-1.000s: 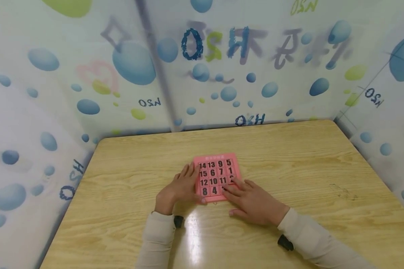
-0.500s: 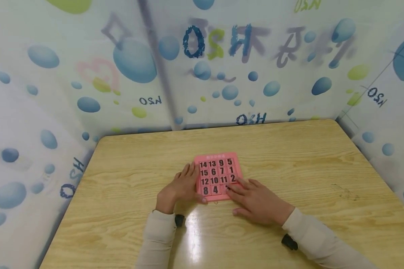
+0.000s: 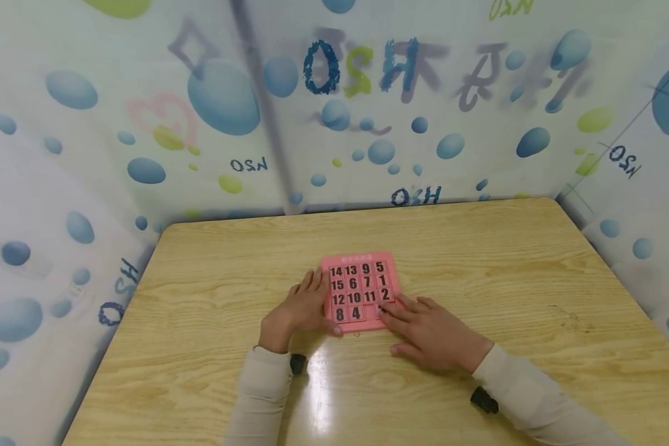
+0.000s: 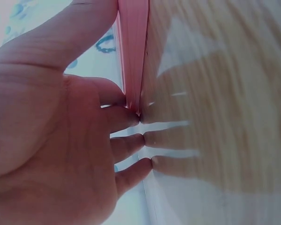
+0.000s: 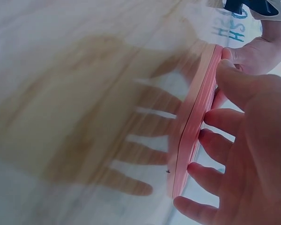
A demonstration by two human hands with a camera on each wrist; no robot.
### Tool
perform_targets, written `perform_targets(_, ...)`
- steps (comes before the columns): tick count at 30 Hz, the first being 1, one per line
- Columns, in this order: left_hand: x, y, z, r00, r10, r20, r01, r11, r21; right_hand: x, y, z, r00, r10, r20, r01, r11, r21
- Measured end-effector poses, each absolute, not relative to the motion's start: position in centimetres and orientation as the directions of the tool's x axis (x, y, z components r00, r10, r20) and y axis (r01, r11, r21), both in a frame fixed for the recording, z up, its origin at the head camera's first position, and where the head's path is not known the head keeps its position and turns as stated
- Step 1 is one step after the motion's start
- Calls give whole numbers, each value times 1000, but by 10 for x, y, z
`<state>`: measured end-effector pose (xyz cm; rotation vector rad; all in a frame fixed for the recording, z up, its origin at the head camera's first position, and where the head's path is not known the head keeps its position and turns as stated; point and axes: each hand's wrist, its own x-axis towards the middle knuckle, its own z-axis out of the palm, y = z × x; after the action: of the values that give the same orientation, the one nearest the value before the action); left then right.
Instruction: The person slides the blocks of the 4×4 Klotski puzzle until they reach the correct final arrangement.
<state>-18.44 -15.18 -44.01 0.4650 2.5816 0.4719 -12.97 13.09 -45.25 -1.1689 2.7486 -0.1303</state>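
Note:
A pink number sliding puzzle (image 3: 358, 257) lies flat on the table, with black numbers on its square tiles. Along its left side my left hand (image 3: 298, 311) holds the frame, thumb at the near edge and fingers at the side. In the left wrist view, the fingertips meet the tabletop beside the puzzle's edge (image 4: 132, 51). My right hand (image 3: 436, 337) reaches over the lower right corner, its fingers extended and touching a tile whose number they partly hide. A bare slot shows between that tile and the 4 tile (image 3: 356, 314).
The wooden table (image 3: 228, 266) carries the puzzle near its middle. Behind and beside it hang white sheets (image 3: 451, 99) with blue and green drops and lettering. A dark device (image 3: 484, 399) sits at the right wrist, another (image 3: 297, 364) at the left.
My right hand has shifted slightly right, and the bottom-row tile under its fingers has slid right, uncovering a slot beside the 4. My left hand has stayed by the puzzle's left side.

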Motion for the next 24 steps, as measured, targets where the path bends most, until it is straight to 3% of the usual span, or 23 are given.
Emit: perform_targets(24, -182, -152, -439, -837, 385, -389, 209, 882, 423, -129, 133, -447, -694, -710, -120, -695, 704, -145)
